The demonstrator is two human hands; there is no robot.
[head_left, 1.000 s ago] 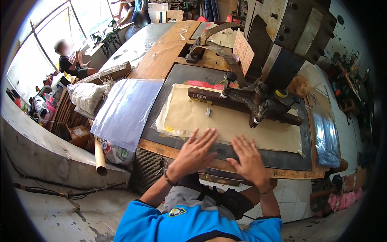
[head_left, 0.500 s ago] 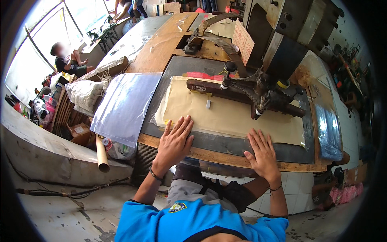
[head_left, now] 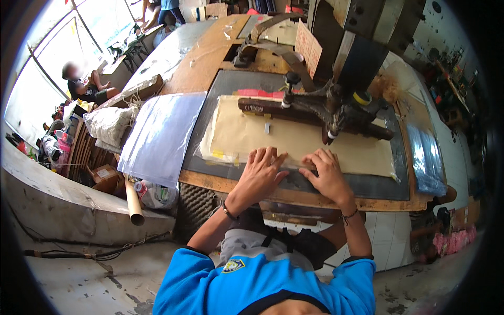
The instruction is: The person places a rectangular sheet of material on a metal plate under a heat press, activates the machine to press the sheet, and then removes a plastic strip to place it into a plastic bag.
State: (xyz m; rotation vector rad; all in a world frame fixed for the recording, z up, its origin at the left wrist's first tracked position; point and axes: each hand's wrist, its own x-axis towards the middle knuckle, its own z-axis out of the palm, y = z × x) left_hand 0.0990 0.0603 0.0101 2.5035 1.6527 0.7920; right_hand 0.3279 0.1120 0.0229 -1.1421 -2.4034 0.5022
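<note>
Both hands are laid flat, palms down, on the near edge of a clear plastic sheet (head_left: 294,167) spread over a tan paper sheet (head_left: 294,139). The left hand (head_left: 260,176) is pressed on the plastic with fingers spread and extended; nothing is clasped. The right hand (head_left: 326,176) is placed just beside it, fingers likewise open and flat on the same sheet, fingertips angled toward the left hand. The two hands are near each other but not touching.

The tan paper sheet is seen lying on a dark mat (head_left: 336,186) set into the wooden worktable (head_left: 210,58), toward the table's near edge. The far edge of the paper is covered by a dark bar (head_left: 273,109) belonging to the press machine (head_left: 362,47) mounted at the table's far right.

A stack of bluish plastic film (head_left: 160,136) is draped over the table's left edge. A cardboard tube (head_left: 134,202) is noted below it, beside a white sack (head_left: 107,123). More film (head_left: 425,157) is hung at the right edge. A seated person (head_left: 86,86) is visible well apart, at far left.
</note>
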